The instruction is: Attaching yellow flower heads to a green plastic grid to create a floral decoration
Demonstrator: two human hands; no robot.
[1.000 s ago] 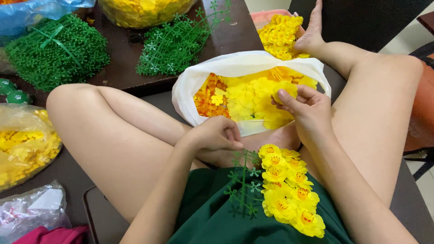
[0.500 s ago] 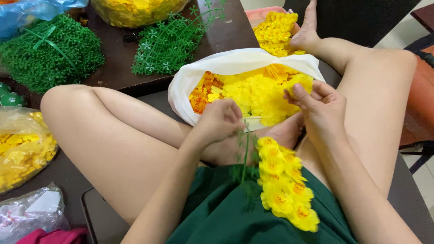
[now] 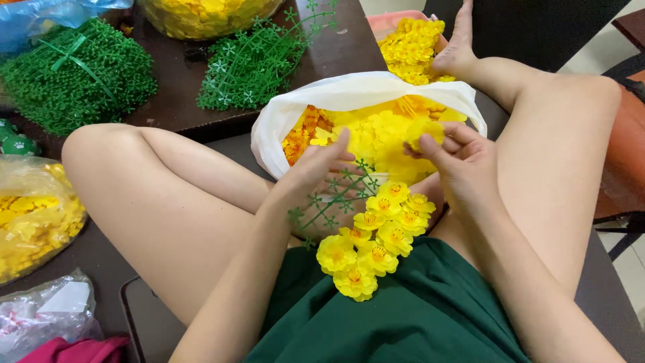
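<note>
My left hand [image 3: 321,176] holds a green plastic stem [image 3: 334,200] whose lower part is covered with yellow artificial flowers [image 3: 373,249] that hang over my green shorts. My right hand [image 3: 462,163] pinches a single loose yellow flower [image 3: 426,130] between thumb and fingers, close to the stem's bare upper tips. Both hands hover over the near rim of a white plastic bag [image 3: 349,94] full of loose yellow and orange flowers, which sits between my crossed legs.
A dark table holds bundles of green plastic stems [image 3: 75,74] and a looser pile of stems [image 3: 252,64]. A clear bag of yellow flowers [image 3: 33,218] lies at left, and a bowl of yellow flowers [image 3: 201,15] is at the back. Finished yellow flower sprays [image 3: 411,47] rest by my foot.
My left hand has raised the stem toward the bag. My right hand has lifted a loose yellow flower out of the bag and brought it toward the stem.
</note>
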